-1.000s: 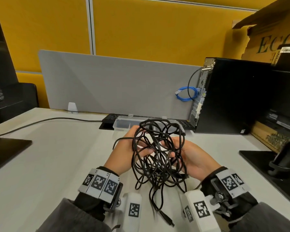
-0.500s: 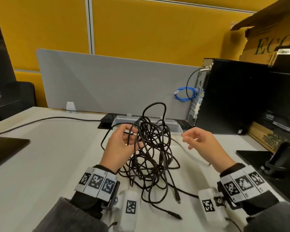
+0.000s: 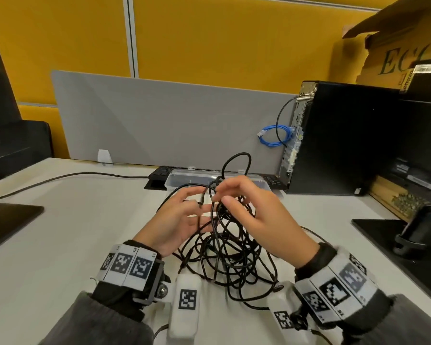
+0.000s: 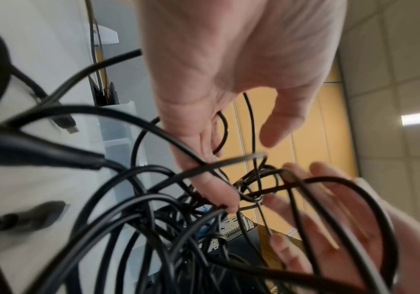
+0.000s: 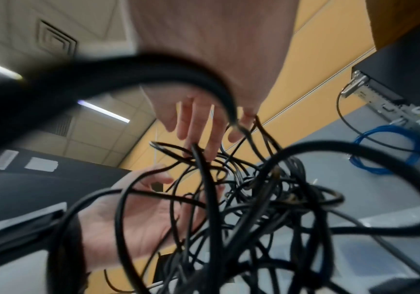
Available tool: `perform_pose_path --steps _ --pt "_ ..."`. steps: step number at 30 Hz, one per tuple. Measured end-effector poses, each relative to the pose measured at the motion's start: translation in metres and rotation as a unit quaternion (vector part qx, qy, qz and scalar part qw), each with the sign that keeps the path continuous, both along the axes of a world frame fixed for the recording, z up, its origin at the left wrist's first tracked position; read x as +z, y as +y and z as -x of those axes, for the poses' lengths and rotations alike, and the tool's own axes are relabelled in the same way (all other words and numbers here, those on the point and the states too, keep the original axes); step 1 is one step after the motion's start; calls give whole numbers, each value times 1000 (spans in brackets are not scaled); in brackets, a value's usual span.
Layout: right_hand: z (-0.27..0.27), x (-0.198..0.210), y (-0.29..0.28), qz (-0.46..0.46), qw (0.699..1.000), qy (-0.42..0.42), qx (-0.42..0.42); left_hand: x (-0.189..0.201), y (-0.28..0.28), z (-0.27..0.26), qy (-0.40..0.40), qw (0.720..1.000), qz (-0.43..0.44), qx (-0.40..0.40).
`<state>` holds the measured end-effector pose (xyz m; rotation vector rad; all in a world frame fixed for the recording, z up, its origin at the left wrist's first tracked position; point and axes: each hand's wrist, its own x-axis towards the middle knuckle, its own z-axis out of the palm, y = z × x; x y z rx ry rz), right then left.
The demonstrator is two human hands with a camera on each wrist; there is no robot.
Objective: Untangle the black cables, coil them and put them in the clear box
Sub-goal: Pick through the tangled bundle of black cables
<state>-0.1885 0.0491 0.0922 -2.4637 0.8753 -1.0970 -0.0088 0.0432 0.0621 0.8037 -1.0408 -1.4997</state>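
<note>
The cardboard carton (image 3: 406,46) at the upper right carries large dark letters reading "ECO", cut off at the edge; a small white barcode label (image 3: 427,68) sits on the black case below it, its print too small to read. Both wrists wear bands printed with square black-and-white marker codes.

The black cables (image 3: 224,252) form one tangled bundle between the two hands, its lower loops lying on the white counter (image 3: 47,232) and one loop standing up above the fingers. The left hand (image 3: 177,222) has its fingers spread, palm facing the tangle, with strands running across them and a plug end by the forefinger. The right hand (image 3: 256,217) pinches a strand at the top of the bundle between thumb and forefinger, the other fingers loosely curved.

The clear box (image 3: 184,179) stands just behind the hands, open, in front of a black keyboard (image 3: 159,173).

A grey desk divider (image 3: 159,120) backs the counter, with yellow wall panels (image 3: 209,38) beyond. A black computer tower (image 3: 339,138) stands to the right, a coiled blue network cable (image 3: 274,136) hanging at its rear ports.
</note>
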Motion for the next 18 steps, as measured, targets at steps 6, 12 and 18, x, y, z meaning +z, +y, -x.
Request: perform_pose_path --steps 6,12,18 --pt "12 -7 -21 -5 994 93 -62 -1 3 5 -59 998 7 -30" --pt "22 4 -6 1 993 84 -87 -5 1 11 -100 994 -26 24" --pt "-4 7 24 -71 970 214 -91 -3 1 18 -44 995 -53 71"
